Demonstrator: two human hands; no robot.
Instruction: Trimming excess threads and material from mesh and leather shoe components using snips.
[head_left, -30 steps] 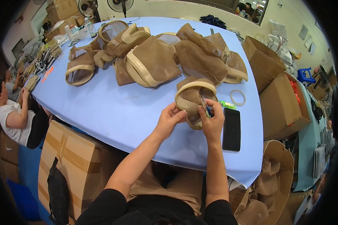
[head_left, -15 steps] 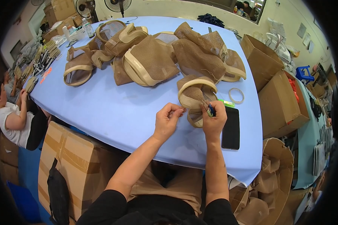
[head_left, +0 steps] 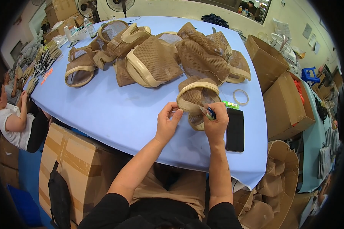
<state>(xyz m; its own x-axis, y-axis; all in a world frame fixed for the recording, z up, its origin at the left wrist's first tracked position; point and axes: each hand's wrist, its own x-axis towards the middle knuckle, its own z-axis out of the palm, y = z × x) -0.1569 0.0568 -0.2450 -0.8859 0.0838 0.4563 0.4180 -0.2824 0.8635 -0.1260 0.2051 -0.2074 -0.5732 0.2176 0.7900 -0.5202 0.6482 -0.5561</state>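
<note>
A brown mesh pouch (head_left: pixel 197 84) with a cream zipper edge lies in front of me on the table. My left hand (head_left: pixel 168 121) pinches the near left edge of its trim between thumb and fingers. Closed around a small blue-and-green tool that looks like thread snips (head_left: pixel 210 113), my right hand (head_left: pixel 217 124) is at the pouch's right side. The tool's narrow pale tip points away from me, against the mesh. My fingers hide much of the tool, so I cannot tell whether its blades are apart.
More brown mesh pouches (head_left: pixel 153 61) are heaped across the blue-covered table (head_left: pixel 103 114). Right of my right hand lie a black phone (head_left: pixel 235 130), a green lighter-like item (head_left: pixel 230 104) and a tape roll (head_left: pixel 240 97). Cardboard boxes (head_left: pixel 286 107) flank the table. Another person (head_left: pixel 15 118) sits at the left.
My left hand has moved slightly left and now grips the pouch's trim. The pouch has shifted a little left. The tool in my right hand has tilted, its tip now against the mesh.
</note>
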